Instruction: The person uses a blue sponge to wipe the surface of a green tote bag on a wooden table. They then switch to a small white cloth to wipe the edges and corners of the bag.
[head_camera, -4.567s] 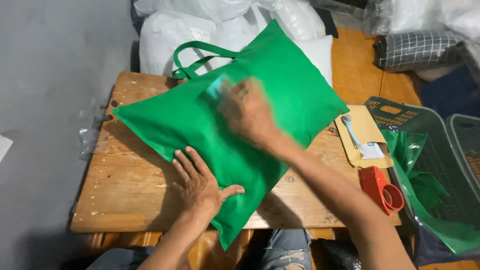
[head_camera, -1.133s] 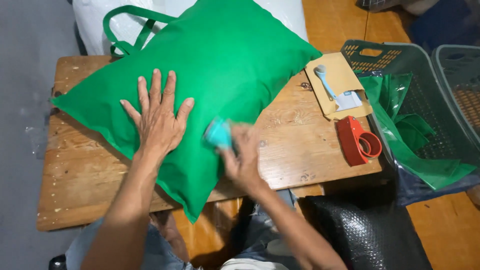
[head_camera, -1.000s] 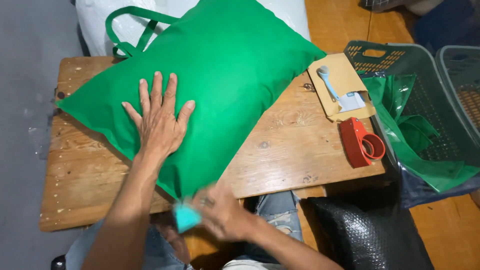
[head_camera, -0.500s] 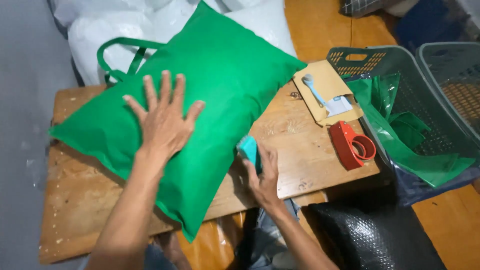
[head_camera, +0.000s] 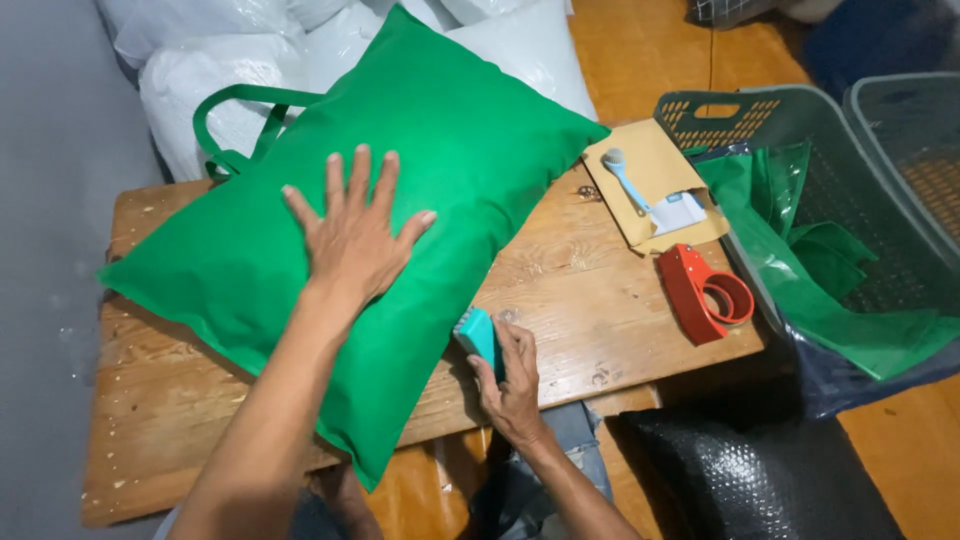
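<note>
At the near edge of the wooden table (head_camera: 600, 330), your right hand (head_camera: 515, 385) is curling its fingers around a small teal block (head_camera: 480, 338) (a brush or pad, too small to tell which), and it is pressing that block against the lower side of the stuffed green bag (head_camera: 400, 190). The grip is closed on the block, with the thumb lying along its right face. Just above and to the left, your left hand (head_camera: 355, 235) is lying flat on the middle of the bag, fingers spread wide and holding nothing, the palm bearing down on the fabric. The bag itself is lying slantwise across the table, its near corner hanging past the front edge and its green handles (head_camera: 235, 125) trailing off the far left corner. To your right, a red tape dispenser (head_camera: 705, 290) is sitting on the table near its right edge. Beyond it a brown envelope (head_camera: 650, 170) is lying with a pale blue brush (head_camera: 625, 180) and a white card (head_camera: 678, 213) resting on it. Off the table's right side, a grey plastic basket (head_camera: 800, 105) is holding folded green bags (head_camera: 830, 280). Farthest from you, white plastic-wrapped pillows (head_camera: 200, 80) are piling up behind the table.
</note>
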